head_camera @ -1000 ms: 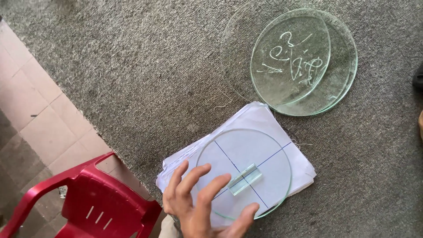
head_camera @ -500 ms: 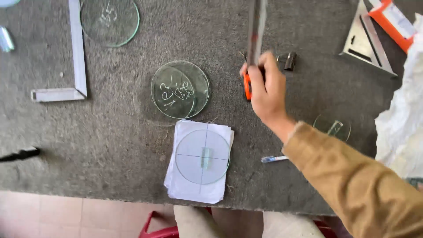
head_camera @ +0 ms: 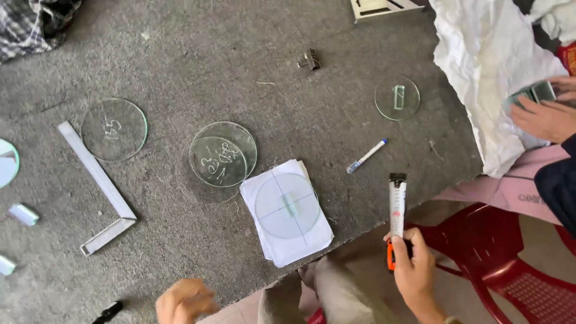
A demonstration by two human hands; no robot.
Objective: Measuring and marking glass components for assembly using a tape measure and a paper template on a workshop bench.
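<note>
Head view: the right hand (head_camera: 413, 264) grips a tape measure (head_camera: 396, 210) by its orange case, blade extended upward; half a second ago it was raised over the table (head_camera: 180, 60), now it is off the edge. The left hand (head_camera: 183, 300) hovers loosely curled, empty, near the glass disc (head_camera: 287, 206) on white paper (head_camera: 294, 243).

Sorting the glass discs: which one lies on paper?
The glass disc near the table's front edge, on the white paper stack; the other discs lie on the bare grey table.
</note>
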